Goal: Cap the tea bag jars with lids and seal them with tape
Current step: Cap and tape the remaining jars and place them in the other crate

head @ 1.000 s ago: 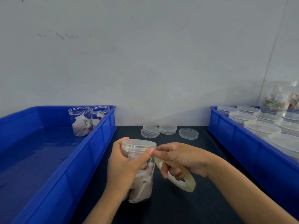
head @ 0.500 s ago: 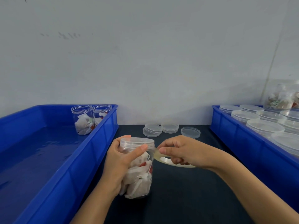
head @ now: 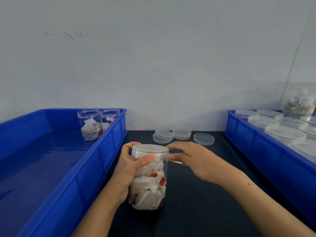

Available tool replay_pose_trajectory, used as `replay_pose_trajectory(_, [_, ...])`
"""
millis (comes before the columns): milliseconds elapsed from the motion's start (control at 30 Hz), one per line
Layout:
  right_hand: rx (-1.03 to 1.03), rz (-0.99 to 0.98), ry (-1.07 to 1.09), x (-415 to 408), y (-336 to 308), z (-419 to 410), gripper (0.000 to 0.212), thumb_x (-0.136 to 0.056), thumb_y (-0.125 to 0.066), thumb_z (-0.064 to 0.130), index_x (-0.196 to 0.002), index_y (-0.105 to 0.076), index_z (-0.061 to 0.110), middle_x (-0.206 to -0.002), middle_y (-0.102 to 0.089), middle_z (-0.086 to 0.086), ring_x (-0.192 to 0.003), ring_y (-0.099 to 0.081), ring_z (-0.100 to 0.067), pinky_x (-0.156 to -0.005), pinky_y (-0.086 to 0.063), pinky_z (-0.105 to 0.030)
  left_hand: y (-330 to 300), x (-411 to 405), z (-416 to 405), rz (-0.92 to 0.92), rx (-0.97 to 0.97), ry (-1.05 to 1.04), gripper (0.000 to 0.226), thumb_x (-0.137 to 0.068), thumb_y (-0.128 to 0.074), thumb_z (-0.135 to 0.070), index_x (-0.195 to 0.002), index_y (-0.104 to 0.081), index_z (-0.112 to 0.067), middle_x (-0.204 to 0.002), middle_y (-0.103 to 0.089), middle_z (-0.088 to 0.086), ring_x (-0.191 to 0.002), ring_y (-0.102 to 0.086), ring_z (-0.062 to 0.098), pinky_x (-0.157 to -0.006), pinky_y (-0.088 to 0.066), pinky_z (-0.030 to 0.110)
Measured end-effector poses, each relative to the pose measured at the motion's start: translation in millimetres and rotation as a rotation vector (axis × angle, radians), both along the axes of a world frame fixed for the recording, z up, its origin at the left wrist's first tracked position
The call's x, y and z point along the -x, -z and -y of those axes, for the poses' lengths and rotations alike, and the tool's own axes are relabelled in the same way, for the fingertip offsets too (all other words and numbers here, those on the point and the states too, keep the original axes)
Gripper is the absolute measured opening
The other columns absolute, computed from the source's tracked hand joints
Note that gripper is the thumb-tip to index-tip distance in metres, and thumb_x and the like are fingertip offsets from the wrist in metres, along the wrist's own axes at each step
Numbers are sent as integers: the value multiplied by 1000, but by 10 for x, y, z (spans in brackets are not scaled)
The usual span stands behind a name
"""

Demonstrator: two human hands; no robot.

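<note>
A clear jar of tea bags (head: pixel 150 182) stands upright on the dark table, capped with a clear lid (head: pixel 150 148). My left hand (head: pixel 130 168) grips the jar, thumb across its front just under the lid. My right hand (head: pixel 191 159) is at the jar's right side by the lid rim, fingers curled round the tape roll (head: pixel 176 162), of which only a thin pale edge shows under the hand.
The blue bin (head: pixel 106 147) on the left holds two uncapped jars of tea bags (head: pixel 98 124). Loose lids (head: pixel 181 135) lie at the back of the table. The blue bin (head: pixel 253 144) on the right carries several capped jars (head: pixel 280 132).
The right hand has brought the tape roll from below and in front of the jar up against its right side at lid height. The roll is now mostly hidden. The jar stands more upright.
</note>
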State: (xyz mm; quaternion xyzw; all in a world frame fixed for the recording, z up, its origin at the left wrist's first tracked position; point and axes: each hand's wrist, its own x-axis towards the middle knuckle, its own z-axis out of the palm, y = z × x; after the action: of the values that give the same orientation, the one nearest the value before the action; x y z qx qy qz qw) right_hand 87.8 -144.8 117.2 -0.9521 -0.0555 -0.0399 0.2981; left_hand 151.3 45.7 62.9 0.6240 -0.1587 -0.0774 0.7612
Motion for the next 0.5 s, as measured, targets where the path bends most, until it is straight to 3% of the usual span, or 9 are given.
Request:
replay_pose_trajectory(100, [1, 36, -39, -5, -1, -8, 24, -98, -48, 42, -119, -61, 44, -61, -51, 40, -54, -45, 21, -55, -29, -15, 21, -2, -5, -5, 4, 28, 99, -32, -88, -47, -119, -48, -23, -106, -68, 6, -85, -73, 18, -62, -57, 27])
replay_pose_trajectory(267, [45, 40, -49, 27, -40, -25, 26, -99, -47, 42, -119, -63, 43, -54, -48, 40, -50, -46, 19, -46, -34, -11, 51, -7, 14, 42, -12, 51, 88, -45, -87, -38, -119, -43, -21, -91, -73, -8, -83, -73, 15, -60, -56, 24])
replay_pose_trajectory(333, [78, 39, -43, 65, -71, -50, 26, -99, -45, 44, -116, -64, 41, -57, -51, 40, -51, -49, 13, -46, -34, -11, 40, 10, 17, 46, -22, 50, 84, -50, -87, -39, -118, -43, -20, -92, -73, -6, -83, -73, 15, -60, -56, 23])
replay_pose_trajectory(433, [167, 54, 16, 72, -75, -64, 33, -99, -39, 49, -107, -67, 32, -79, -65, 11, -59, -50, -7, -53, -34, -19, 35, 58, 51, 94, -32, -36, 74, -56, -82, -53, -113, -49, -19, -101, -70, 3, -86, -72, 14, -60, -56, 22])
replay_pose_trajectory(500, [197, 56, 56, 74, -61, -82, 37, -99, -38, 51, -99, -66, 27, -74, -60, 5, -62, -51, -12, -55, -38, -24, 48, 107, 94, 189, -98, -109, 73, -59, -71, -71, -114, -54, -26, -109, -67, -3, -94, -69, 9, -66, -55, 20])
